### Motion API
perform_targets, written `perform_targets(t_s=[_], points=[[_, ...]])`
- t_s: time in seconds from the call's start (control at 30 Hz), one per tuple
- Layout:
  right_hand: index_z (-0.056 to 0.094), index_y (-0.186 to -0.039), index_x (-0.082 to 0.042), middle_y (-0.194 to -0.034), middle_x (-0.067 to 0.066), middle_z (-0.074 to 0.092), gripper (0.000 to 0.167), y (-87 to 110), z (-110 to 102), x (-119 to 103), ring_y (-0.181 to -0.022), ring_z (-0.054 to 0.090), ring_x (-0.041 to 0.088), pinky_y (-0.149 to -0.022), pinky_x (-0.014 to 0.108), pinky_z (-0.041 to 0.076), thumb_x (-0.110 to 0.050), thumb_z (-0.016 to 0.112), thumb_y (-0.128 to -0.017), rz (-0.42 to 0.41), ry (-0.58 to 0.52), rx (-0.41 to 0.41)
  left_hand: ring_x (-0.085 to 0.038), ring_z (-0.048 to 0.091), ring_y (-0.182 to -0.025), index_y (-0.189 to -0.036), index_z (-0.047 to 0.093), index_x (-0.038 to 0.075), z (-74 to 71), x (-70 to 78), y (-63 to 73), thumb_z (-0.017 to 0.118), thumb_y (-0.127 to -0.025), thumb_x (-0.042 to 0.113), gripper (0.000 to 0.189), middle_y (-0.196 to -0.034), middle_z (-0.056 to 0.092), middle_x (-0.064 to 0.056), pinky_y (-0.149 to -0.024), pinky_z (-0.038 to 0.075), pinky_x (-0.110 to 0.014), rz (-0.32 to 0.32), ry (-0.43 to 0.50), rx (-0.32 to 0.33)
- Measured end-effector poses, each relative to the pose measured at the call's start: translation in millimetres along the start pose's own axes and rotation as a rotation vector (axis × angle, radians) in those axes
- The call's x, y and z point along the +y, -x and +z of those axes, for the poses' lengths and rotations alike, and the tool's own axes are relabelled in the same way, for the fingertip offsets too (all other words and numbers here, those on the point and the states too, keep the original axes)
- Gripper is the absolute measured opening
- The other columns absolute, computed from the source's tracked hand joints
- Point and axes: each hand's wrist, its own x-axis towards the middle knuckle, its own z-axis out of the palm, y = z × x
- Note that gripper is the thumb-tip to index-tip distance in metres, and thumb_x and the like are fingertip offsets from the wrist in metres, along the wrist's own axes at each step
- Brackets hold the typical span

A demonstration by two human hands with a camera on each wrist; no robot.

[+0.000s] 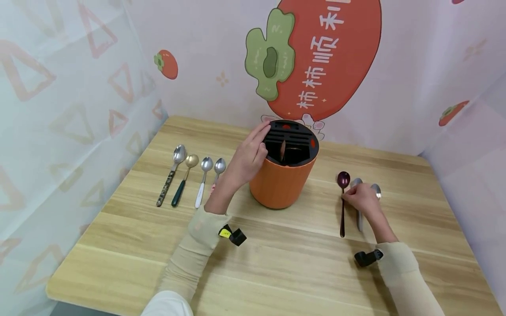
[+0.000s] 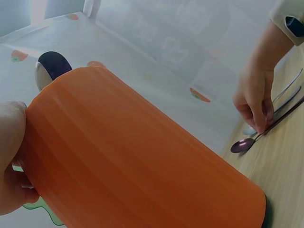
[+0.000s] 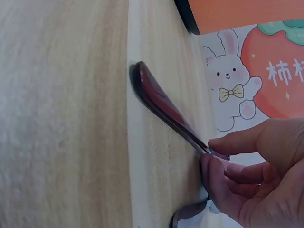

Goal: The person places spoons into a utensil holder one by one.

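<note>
An orange utensil holder (image 1: 278, 186) with a black slotted top stands at the table's middle. My left hand (image 1: 247, 160) holds its rim from the left, also visible as part of the left hand (image 2: 12, 156) in the left wrist view. A shiny rounded utensil end (image 2: 54, 66) rises over the rim. On the right, my right hand (image 1: 361, 197) pinches the neck of a dark purple spoon (image 1: 343, 180) between thumb and finger. The purple spoon's bowl (image 3: 159, 97) points toward the holder. Two silver spoons lie beside it, partly hidden by that hand, one with its bowl (image 1: 376, 190) showing.
Left of the holder lie several spoons: one with a patterned handle (image 1: 166, 188), one gold with a green handle (image 1: 179, 193), one white-handled (image 1: 200, 193), and a small one (image 1: 219, 166) partly behind my left arm. A printed cloth wall (image 1: 205, 101) backs the wooden table (image 1: 276, 263).
</note>
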Motion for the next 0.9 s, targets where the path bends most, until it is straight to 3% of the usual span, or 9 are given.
perform_targets(t_s=[0.17,0.27,0.53,0.9], points=[[0.058,-0.052,-0.011,-0.047,-0.009,0.042,0.036,-1.4,2.9,-0.1,-0.048,0.038,0.009,-0.047,0.023,0.028,-0.017,0.065,-0.086,-0.012,0.009,0.001,-0.025,0.034,-0.149,-0.151,0.038,-0.003,0.1,-0.3,2.1,0.027,-0.097,0.021,0.06,-0.162,0.033,-0.012,-0.122,0.03,-0.039,-0.01,0.004,-0.006],[0.045,-0.044,-0.018,-0.043,-0.012,0.033,0.044,-2.1,4.0,-1.5,-0.045,0.032,0.008,-0.046,0.023,0.023,-0.017,0.064,-0.084,-0.001,0.021,0.009,-0.025,0.034,-0.149,-0.151,0.037,-0.002,-0.8,-0.4,2.5,0.026,-0.097,0.022,0.06,-0.162,0.032,-0.012,-0.122,0.029,-0.04,-0.013,-0.001,-0.005],[0.037,-0.044,-0.022,-0.043,-0.012,0.029,0.048,-2.0,5.2,-2.1,-0.044,0.027,0.007,-0.045,0.023,0.021,-0.02,0.063,-0.084,0.043,0.022,0.004,-0.025,0.034,-0.149,-0.151,0.038,-0.003,-0.1,-1.1,2.8,0.026,-0.097,0.021,0.06,-0.162,0.033,-0.012,-0.122,0.029,-0.04,0.0,-0.006,0.0],[0.045,-0.047,-0.02,-0.046,-0.011,0.033,0.04,0.9,4.6,-2.7,-0.048,0.034,0.009,-0.048,0.024,0.027,-0.019,0.062,-0.084,0.031,-0.004,0.031,-0.026,0.034,-0.149,-0.15,0.039,-0.003,1.9,0.9,0.7,0.026,-0.096,0.022,0.061,-0.161,0.034,-0.013,-0.122,0.03,-0.04,0.007,-0.006,0.006]])
